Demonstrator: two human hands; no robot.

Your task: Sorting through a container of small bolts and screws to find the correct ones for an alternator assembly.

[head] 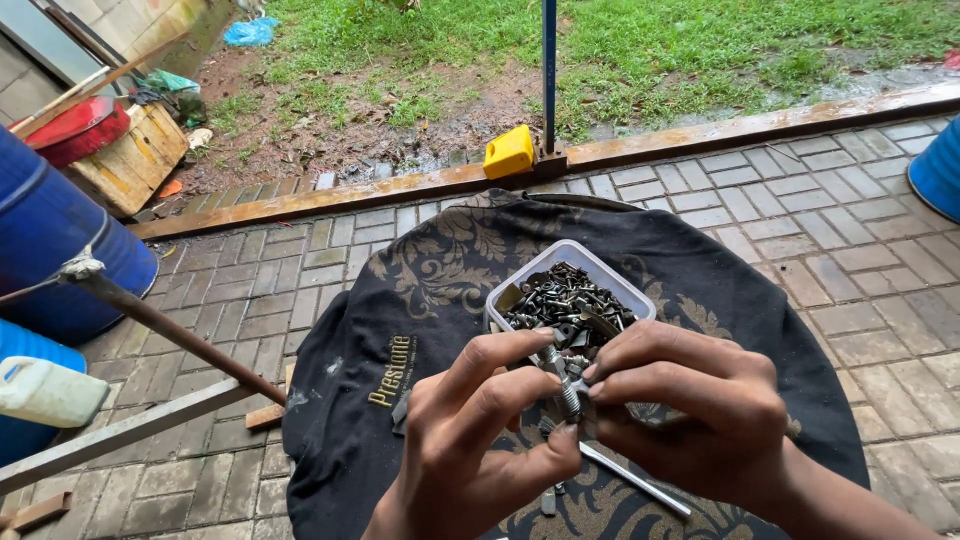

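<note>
hands: our left hand [470,430] and right hand [690,410] pinch a threaded bolt [566,390] between fingertips, above the cloth-covered counter [400,300] | near: plastic tub [610,275] of loose screws just behind, metal rod [635,478] below | risk: we judge a slipped grip drops the bolt into dark cloth folds, or a knuckle tips the tub

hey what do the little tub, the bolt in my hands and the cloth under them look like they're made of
The tub looks like translucent plastic: milky, thin walls with rounded corners. The bolt, held between the left hand and right hand, looks like dull grey metal, probably steel, with a ridged thread. The cloth looks like soft black fabric with a tan leaf print; it drapes and wrinkles.
</note>
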